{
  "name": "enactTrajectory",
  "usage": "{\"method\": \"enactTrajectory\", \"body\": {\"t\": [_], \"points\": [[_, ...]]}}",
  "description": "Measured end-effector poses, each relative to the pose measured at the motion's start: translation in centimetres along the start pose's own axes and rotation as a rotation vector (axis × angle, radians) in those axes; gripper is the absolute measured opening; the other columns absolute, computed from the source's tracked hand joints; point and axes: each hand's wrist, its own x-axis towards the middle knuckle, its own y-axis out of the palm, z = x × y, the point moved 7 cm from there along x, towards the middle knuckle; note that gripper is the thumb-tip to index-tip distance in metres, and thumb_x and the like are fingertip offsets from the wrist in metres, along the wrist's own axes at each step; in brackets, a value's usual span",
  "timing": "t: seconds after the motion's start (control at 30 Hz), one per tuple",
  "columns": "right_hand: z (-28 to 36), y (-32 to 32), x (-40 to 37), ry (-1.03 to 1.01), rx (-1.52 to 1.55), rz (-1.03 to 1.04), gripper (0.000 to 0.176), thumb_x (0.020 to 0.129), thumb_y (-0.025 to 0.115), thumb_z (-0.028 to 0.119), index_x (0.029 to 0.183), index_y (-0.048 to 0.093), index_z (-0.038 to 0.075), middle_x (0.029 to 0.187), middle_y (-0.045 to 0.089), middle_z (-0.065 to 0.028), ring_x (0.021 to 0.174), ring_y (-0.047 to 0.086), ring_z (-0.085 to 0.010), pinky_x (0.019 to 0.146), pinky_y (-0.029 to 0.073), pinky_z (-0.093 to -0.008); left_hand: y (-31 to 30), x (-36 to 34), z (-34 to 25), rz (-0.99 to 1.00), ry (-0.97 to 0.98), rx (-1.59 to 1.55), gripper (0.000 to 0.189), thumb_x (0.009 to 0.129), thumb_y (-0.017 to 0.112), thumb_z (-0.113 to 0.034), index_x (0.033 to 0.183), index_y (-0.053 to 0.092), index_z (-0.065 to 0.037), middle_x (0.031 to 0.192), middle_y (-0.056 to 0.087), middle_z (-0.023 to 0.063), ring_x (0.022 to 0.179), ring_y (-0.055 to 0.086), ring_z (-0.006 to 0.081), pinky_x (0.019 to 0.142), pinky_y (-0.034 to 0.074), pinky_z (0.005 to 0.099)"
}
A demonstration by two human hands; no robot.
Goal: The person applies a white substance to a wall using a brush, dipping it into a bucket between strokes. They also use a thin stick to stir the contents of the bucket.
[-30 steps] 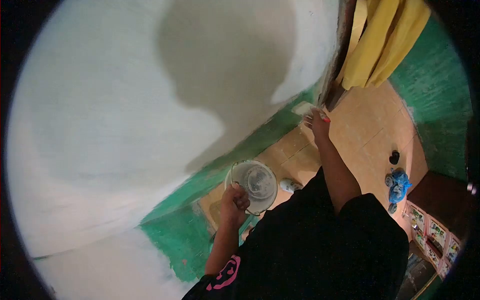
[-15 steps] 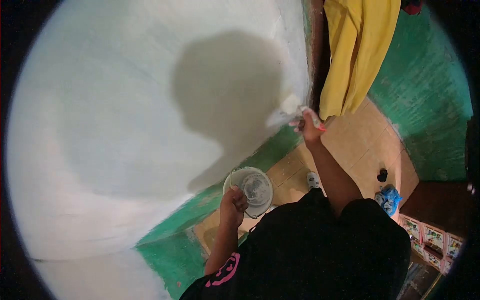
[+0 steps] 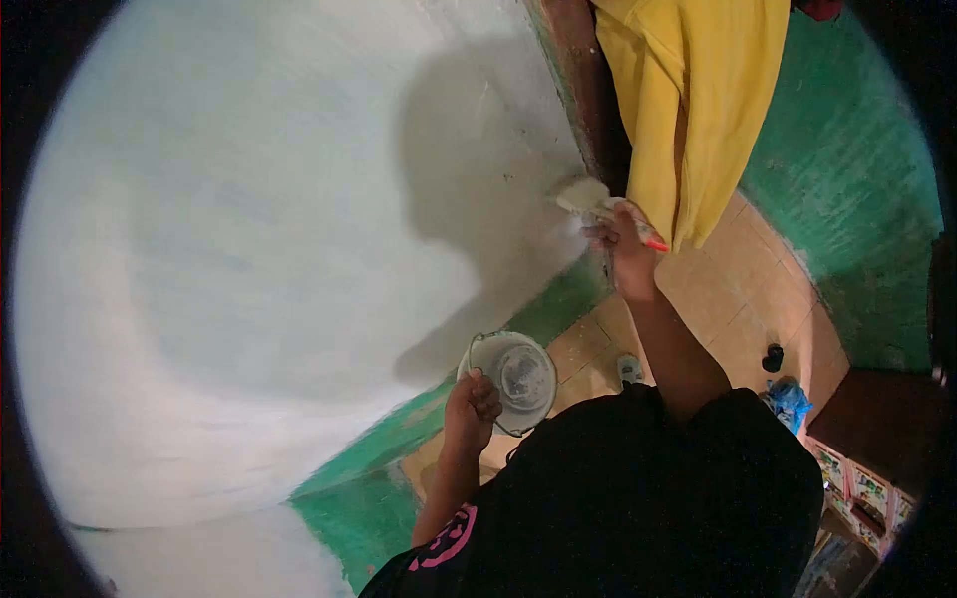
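My right hand (image 3: 628, 239) is closed around the handle of a paint brush (image 3: 584, 195), whose red handle end sticks out behind the fist. White paint coats the bristles, which are at the wall near its right edge. The wall (image 3: 299, 239) is mostly white, with a green strip (image 3: 548, 304) left along the bottom. In my left hand (image 3: 473, 407) is the wire handle of a white bucket (image 3: 539, 401), held low beside the wall. Whitish residue shows on the bucket's bottom.
A yellow cloth (image 3: 688, 110) hangs by a dark door frame (image 3: 590, 85), close to the brush. On the tiled floor (image 3: 713, 289) lie a blue plastic bag (image 3: 788, 403) and a small black object (image 3: 773, 358). Behind them stands a dark cabinet (image 3: 872, 424). A green wall (image 3: 847, 199) rises at right.
The brush has moved slightly up along the wall to its edge by the door frame, its bristles now angled differently. The whole view has shifted a little; the bucket stays in my left hand.
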Motion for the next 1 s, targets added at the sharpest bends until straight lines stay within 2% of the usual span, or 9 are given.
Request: {"method": "enactTrajectory", "body": {"t": [0.1, 0.33, 0.4, 0.5, 0.53, 0.6, 0.7, 0.83, 1.0], "points": [[4.5, 2.2, -1.4, -0.095, 0.099, 0.2, 0.031, 0.092, 0.044, 0.031, 0.106, 0.05, 0.004, 0.089, 0.061, -0.0089, 0.072, 0.062, -0.0191, 0.061, 0.046, -0.0291, 1.7, -1.7, -0.9, -0.011, 0.019, -0.026, 0.02, 0.086, 0.048, -0.024, 0.07, 0.039, -0.017, 0.058, 0.031, -0.0075, 0.048, 0.029, 0.0054, 0.044, 0.021, 0.022], [-3.2, -3.1, -2.3, -0.547, -0.367, 0.418, 0.021, 0.09, 0.048, 0.017, 0.104, 0.05, 0.001, 0.093, 0.059, -0.0091, 0.075, 0.061, -0.0174, 0.063, 0.048, -0.0273, 1.8, -1.1, 0.4, -0.041, 0.096, -0.074, 0.017, 0.086, 0.049, -0.024, 0.073, 0.04, -0.017, 0.059, 0.033, -0.0079, 0.048, 0.03, 0.0049, 0.043, 0.023, 0.0211], [-7.2, -6.4, -2.8, -0.191, -0.474, 0.38, 0.031, 0.087, 0.054, 0.016, 0.112, 0.05, -0.002, 0.093, 0.06, -0.0099, 0.087, 0.058, -0.0141, 0.076, 0.045, -0.0273, 1.9, -1.2, 0.3, -0.063, 0.103, -0.064, 0.016, 0.086, 0.048, -0.025, 0.073, 0.041, -0.018, 0.06, 0.034, -0.0082, 0.048, 0.03, 0.0054, 0.043, 0.024, 0.0215], [-11.2, -10.9, -3.7, 0.169, -0.495, 0.239, 0.029, 0.088, 0.053, 0.018, 0.11, 0.051, -0.001, 0.095, 0.059, -0.0091, 0.084, 0.058, -0.0149, 0.075, 0.047, -0.0282, 2.3, -1.2, 0.4, -0.113, 0.097, -0.096, 0.019, 0.086, 0.051, -0.023, 0.071, 0.04, -0.016, 0.059, 0.033, -0.0075, 0.046, 0.029, 0.0045, 0.042, 0.022, 0.0203], [-10.9, -11.1, -3.8, 0.171, -0.502, 0.251, 0.029, 0.088, 0.053, 0.018, 0.11, 0.051, -0.001, 0.095, 0.059, -0.0091, 0.084, 0.058, -0.0149, 0.075, 0.047, -0.0282, 2.7, -1.2, 0.5, -0.097, 0.085, -0.112, 0.02, 0.086, 0.051, -0.023, 0.07, 0.04, -0.016, 0.059, 0.033, -0.0073, 0.047, 0.03, 0.0047, 0.042, 0.023, 0.0205], [-9.8, -12.1, -5.4, 0.528, -0.369, 0.111, 0.028, 0.089, 0.052, 0.019, 0.109, 0.051, 0.0, 0.098, 0.057, -0.0103, 0.081, 0.059, -0.017, 0.074, 0.049, -0.03, 4.6, -2.5, 0.4, -0.08, 0.084, -0.125, 0.021, 0.086, 0.051, -0.023, 0.07, 0.039, -0.016, 0.059, 0.033, -0.0072, 0.047, 0.03, 0.0049, 0.042, 0.023, 0.0206], [-7.7, -9.6, -6.8, 0.398, -0.39, 0.304, 0.029, 0.089, 0.051, 0.025, 0.106, 0.05, 0.001, 0.093, 0.058, -0.0085, 0.072, 0.06, -0.0164, 0.063, 0.05, -0.0294, 3.7, -3.1, 1.3, -0.1, 0.095, -0.158, 0.021, 0.086, 0.051, -0.023, 0.07, 0.04, -0.015, 0.059, 0.034, -0.0061, 0.049, 0.032, 0.0056, 0.043, 0.024, 0.0207], [-3.8, -5.7, -7.9, 0.547, -0.212, 0.262, 0.031, 0.092, 0.045, 0.027, 0.108, 0.051, 0.001, 0.094, 0.059, -0.0097, 0.078, 0.061, -0.0188, 0.068, 0.049, -0.0301, 3.8, -3.6, 2.1, -0.118, 0.152, -0.165, 0.022, 0.085, 0.051, -0.023, 0.069, 0.04, -0.013, 0.061, 0.034, -0.0042, 0.052, 0.033, 0.0067, 0.043, 0.024, 0.0206], [2.9, 1.6, -8.4, 0.382, -0.146, 0.78, 0.029, 0.089, 0.048, 0.023, 0.106, 0.055, 0.001, 0.094, 0.061, -0.009, 0.078, 0.062, -0.0191, 0.068, 0.049, -0.03, 4.1, -3.1, 1.9, 0.0, 0.129, -0.198, 0.025, 0.085, 0.052, -0.026, 0.067, 0.038, -0.015, 0.06, 0.032, -0.0054, 0.049, 0.03, 0.0058, 0.042, 0.021, 0.0202]]}}
